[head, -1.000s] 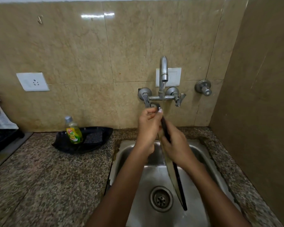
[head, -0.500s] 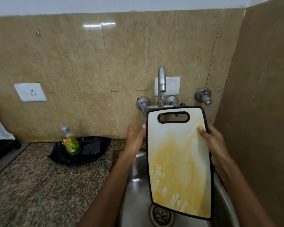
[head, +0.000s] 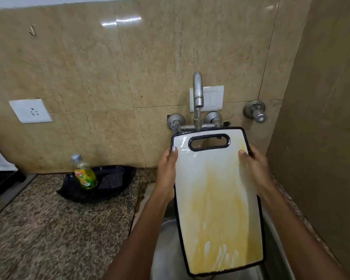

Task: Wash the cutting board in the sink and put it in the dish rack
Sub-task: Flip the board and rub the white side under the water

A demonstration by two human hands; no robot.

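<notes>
A white cutting board [head: 216,199] with a black rim and yellow stains stands nearly upright over the steel sink [head: 166,249], its handle slot at the top. Water runs from the wall tap [head: 197,91] onto the board's top edge. My left hand [head: 168,168] grips the board's left edge near the top. On the right edge, my right hand [head: 255,168] holds it at about the same height. The board hides most of the sink basin and the drain.
A dish soap bottle [head: 85,174] and a scrub pad [head: 111,179] lie in a black tray [head: 119,190] on the granite counter [head: 59,229] left of the sink. A dark dish rack [head: 0,184] sits at the far left edge. A wall stands close on the right.
The board turned from edge-on to face me. My left hand came back from the tap and took the board's left edge. Water now runs onto the board.
</notes>
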